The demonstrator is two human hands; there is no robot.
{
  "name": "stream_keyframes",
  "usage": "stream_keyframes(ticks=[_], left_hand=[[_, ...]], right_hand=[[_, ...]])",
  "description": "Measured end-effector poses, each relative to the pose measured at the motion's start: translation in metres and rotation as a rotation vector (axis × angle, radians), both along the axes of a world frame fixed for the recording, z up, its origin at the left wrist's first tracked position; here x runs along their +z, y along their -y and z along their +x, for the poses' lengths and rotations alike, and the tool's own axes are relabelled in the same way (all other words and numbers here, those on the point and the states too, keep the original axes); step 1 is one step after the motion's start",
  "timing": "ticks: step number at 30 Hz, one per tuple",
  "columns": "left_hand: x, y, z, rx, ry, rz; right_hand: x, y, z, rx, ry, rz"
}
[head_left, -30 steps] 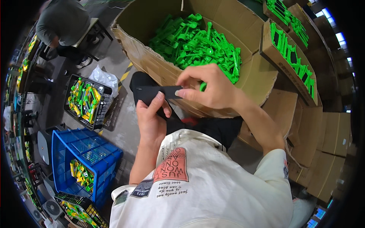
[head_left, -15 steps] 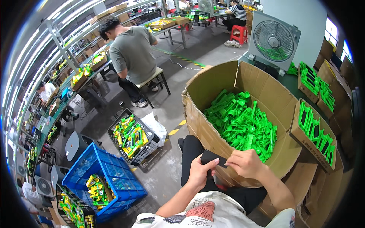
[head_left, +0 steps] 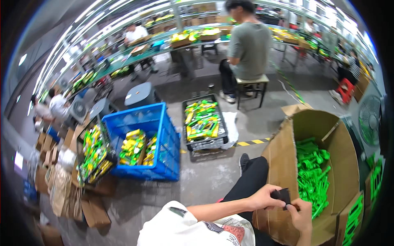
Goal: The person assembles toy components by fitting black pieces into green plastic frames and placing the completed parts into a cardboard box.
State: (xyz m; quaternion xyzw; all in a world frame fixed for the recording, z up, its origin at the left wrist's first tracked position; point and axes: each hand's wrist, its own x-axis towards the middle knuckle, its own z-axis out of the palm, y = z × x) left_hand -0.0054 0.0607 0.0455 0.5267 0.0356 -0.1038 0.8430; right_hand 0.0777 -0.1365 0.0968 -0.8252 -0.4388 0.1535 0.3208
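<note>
Between both hands is a small flat black piece [head_left: 282, 195], roughly rectangular. My left hand [head_left: 263, 197] pinches it from the left, thumb on top. At its right edge my right hand [head_left: 301, 214] is closed, thumb and fingers on the piece's lower corner. Just beyond my hands stands a large cardboard box [head_left: 281, 164] holding a heap of bright green plastic parts [head_left: 312, 174]. What the piece is exactly cannot be made out.
On the floor to the left are a blue plastic crate [head_left: 169, 143] and black baskets [head_left: 204, 143] of green and yellow parts. A seated person [head_left: 250, 49] works at the long bench. A fan [head_left: 368, 119] stands at the far right, above trays of green parts [head_left: 353, 219].
The view has swung left, so the big box and my hands now appear farther right and the blue crate nearer the middle. Both hands still hold the black piece.
</note>
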Motion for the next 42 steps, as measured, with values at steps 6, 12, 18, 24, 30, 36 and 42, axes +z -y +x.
stream_keyframes(ticks=[6,12,18,24,30,36,42], left_hand=[[-0.022,0.039,-0.011,-0.044,0.109,-0.023],[-0.03,0.059,-0.009,0.033,-0.02,-0.211],[-0.048,0.065,-0.004,0.081,-0.061,-0.104],[-0.054,0.062,-0.003,0.259,-0.137,-0.158],[-0.051,0.053,-0.002,0.258,-0.115,-0.157],[-0.05,0.057,-0.003,0.259,-0.125,-0.183],[-0.048,0.059,-0.004,0.258,-0.129,-0.156]], right_hand=[[-0.027,-0.002,0.0,-0.359,-0.348,0.362],[-0.042,-0.011,0.004,-0.319,-0.213,0.429],[-0.051,-0.008,-0.003,-0.301,-0.374,0.429],[0.016,-0.008,-0.033,-0.635,0.12,0.502],[0.012,0.001,-0.028,-0.846,0.15,0.624],[0.005,-0.006,-0.033,-0.892,-0.083,0.61],[0.006,-0.012,-0.035,-0.84,-0.055,0.51]])
